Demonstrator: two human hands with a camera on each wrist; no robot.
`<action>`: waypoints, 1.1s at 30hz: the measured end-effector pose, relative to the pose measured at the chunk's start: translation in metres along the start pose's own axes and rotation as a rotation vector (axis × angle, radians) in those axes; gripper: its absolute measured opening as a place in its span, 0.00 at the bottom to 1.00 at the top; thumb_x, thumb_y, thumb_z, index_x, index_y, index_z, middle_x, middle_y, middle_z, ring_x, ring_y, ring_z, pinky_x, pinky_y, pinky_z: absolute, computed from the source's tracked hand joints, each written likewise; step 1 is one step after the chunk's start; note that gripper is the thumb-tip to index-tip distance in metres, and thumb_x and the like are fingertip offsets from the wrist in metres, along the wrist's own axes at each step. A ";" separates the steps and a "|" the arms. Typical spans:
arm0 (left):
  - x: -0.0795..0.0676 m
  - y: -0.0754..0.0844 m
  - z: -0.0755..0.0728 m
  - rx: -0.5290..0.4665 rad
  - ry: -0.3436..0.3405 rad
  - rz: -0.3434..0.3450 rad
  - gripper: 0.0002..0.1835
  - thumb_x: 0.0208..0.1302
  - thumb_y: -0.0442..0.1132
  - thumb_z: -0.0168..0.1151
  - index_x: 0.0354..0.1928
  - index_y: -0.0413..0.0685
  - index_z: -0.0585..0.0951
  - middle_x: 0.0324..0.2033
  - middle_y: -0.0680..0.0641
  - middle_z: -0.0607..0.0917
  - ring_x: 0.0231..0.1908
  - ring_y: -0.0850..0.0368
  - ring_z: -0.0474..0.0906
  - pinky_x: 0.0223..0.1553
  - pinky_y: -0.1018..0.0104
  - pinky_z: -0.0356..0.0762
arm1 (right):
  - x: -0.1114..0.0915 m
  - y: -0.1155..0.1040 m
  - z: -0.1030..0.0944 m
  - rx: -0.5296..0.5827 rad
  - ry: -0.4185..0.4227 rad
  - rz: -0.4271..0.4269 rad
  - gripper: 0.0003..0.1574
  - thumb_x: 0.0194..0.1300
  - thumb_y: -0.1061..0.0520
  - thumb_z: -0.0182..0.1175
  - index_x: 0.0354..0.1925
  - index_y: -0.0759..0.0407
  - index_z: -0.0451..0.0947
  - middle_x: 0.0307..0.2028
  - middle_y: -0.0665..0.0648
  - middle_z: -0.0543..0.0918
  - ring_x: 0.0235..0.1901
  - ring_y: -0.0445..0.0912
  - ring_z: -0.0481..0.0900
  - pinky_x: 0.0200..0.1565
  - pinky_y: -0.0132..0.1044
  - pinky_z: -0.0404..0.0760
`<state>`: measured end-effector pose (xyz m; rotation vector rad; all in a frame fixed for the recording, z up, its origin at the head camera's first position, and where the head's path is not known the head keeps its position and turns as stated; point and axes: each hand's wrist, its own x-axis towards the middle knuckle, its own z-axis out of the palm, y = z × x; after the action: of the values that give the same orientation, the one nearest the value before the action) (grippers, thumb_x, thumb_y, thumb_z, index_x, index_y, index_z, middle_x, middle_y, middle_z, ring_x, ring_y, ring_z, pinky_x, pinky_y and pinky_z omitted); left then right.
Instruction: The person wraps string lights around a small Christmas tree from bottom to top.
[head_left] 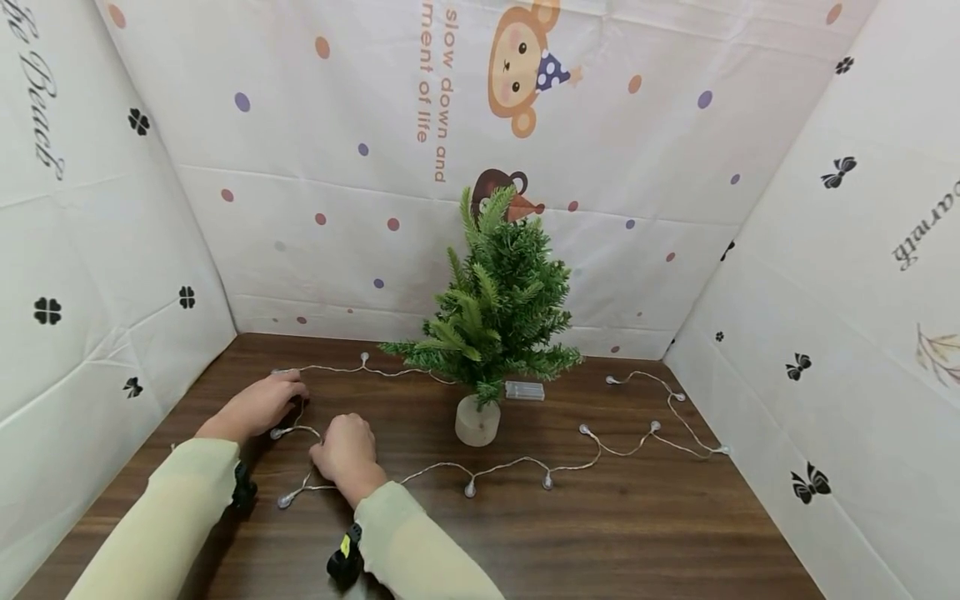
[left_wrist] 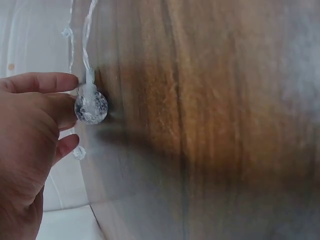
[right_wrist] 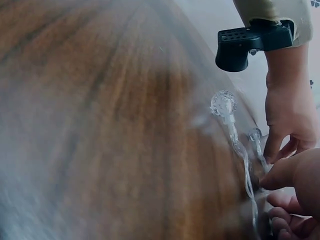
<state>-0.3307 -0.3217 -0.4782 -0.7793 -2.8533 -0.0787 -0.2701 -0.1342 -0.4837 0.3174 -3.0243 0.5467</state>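
Observation:
A string of lights (head_left: 442,465) with clear round bulbs and a pale twisted wire lies along the wooden table. At the left end of the string, my left hand (head_left: 272,405) pinches the wire; a clear bulb (left_wrist: 91,107) hangs by its fingers in the left wrist view. My right hand (head_left: 349,450), closer to the front, pinches the same wire with thumb and fingertips, partly hidden in the head view. Another bulb (right_wrist: 223,103) stands out beside it in the right wrist view. A small green artificial Christmas tree (head_left: 498,308) stands upright on a round wooden base (head_left: 477,421).
Behind the tree's base lies a clear battery box (head_left: 524,391). More of the string zigzags across the table's right side, with a bulb (head_left: 656,426) there. Printed white cloth (head_left: 300,167) encloses the table (head_left: 637,533) at the back and both sides.

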 end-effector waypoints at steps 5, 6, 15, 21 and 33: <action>0.004 0.001 0.002 0.014 0.030 -0.004 0.12 0.56 0.23 0.58 0.33 0.49 0.82 0.34 0.49 0.74 0.36 0.50 0.74 0.37 0.54 0.74 | 0.003 0.000 -0.004 -0.039 -0.021 0.006 0.16 0.52 0.43 0.65 0.23 0.54 0.81 0.29 0.51 0.80 0.33 0.46 0.79 0.35 0.35 0.78; 0.005 0.001 0.002 0.019 0.034 -0.004 0.13 0.57 0.23 0.57 0.32 0.49 0.82 0.33 0.48 0.74 0.35 0.50 0.74 0.37 0.54 0.74 | 0.003 0.000 -0.005 -0.050 -0.026 0.004 0.16 0.52 0.44 0.65 0.22 0.54 0.80 0.28 0.51 0.81 0.33 0.46 0.80 0.35 0.34 0.78; 0.011 0.005 0.002 0.081 0.013 -0.045 0.11 0.58 0.26 0.58 0.28 0.52 0.80 0.32 0.50 0.77 0.36 0.48 0.75 0.39 0.52 0.75 | 0.005 0.001 -0.009 -0.098 -0.073 -0.001 0.17 0.54 0.45 0.64 0.18 0.53 0.78 0.27 0.50 0.83 0.32 0.44 0.81 0.34 0.33 0.78; 0.012 0.005 0.002 0.094 0.021 -0.015 0.10 0.60 0.30 0.59 0.25 0.54 0.78 0.28 0.53 0.76 0.32 0.53 0.72 0.36 0.56 0.74 | 0.004 0.006 -0.013 -0.095 -0.089 -0.010 0.18 0.55 0.46 0.62 0.16 0.54 0.76 0.27 0.50 0.83 0.31 0.43 0.81 0.32 0.32 0.78; 0.005 -0.002 0.001 -0.099 0.190 0.002 0.09 0.53 0.28 0.66 0.29 0.50 0.77 0.26 0.54 0.79 0.31 0.55 0.71 0.32 0.58 0.71 | 0.006 0.037 -0.025 0.863 -0.196 0.072 0.10 0.60 0.63 0.56 0.23 0.62 0.78 0.16 0.53 0.81 0.21 0.42 0.82 0.25 0.32 0.81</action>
<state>-0.3359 -0.3210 -0.4787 -0.7501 -2.6851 -0.2800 -0.2833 -0.0926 -0.4730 0.2933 -2.7766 1.9029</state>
